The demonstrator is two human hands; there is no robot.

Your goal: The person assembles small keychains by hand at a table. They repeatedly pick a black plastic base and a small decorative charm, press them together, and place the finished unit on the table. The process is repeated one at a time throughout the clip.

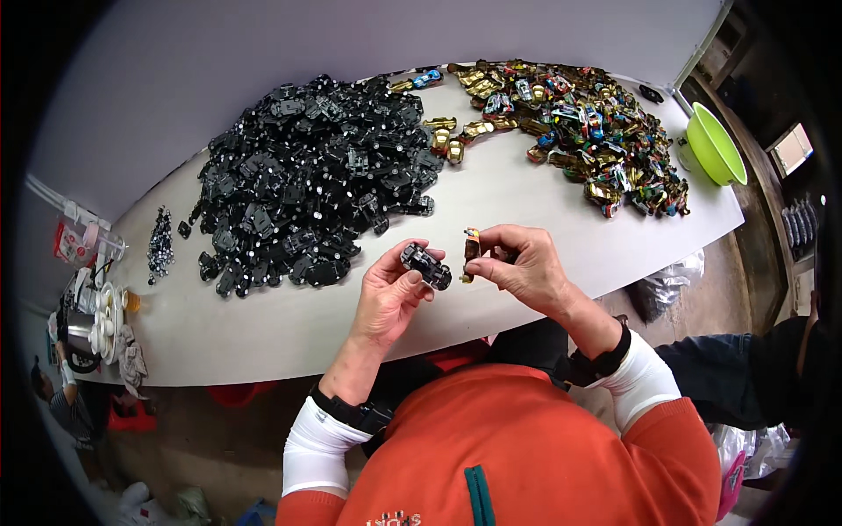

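Note:
Between the thumb and fingers of my left hand (392, 294) is a black toy car chassis (425, 266) with small wheels. My right hand (526, 267) pinches a gold and orange toy car body (472, 252), held on edge just right of the chassis. The two parts are apart, above the near side of the table. Beyond my left hand rises a big heap of black toy car chassis (307, 175). Past my right hand lies a pile of shiny, many-coloured toy car bodies (596, 131).
On the white table (456, 202), small silvery parts (160, 245) lie in a strip at left. A kettle (81, 337) and a tray of cups (107, 324) stand at the left end. A lime-green basin (715, 145) is at the right edge. Plastic bags (667, 285) lie below the table.

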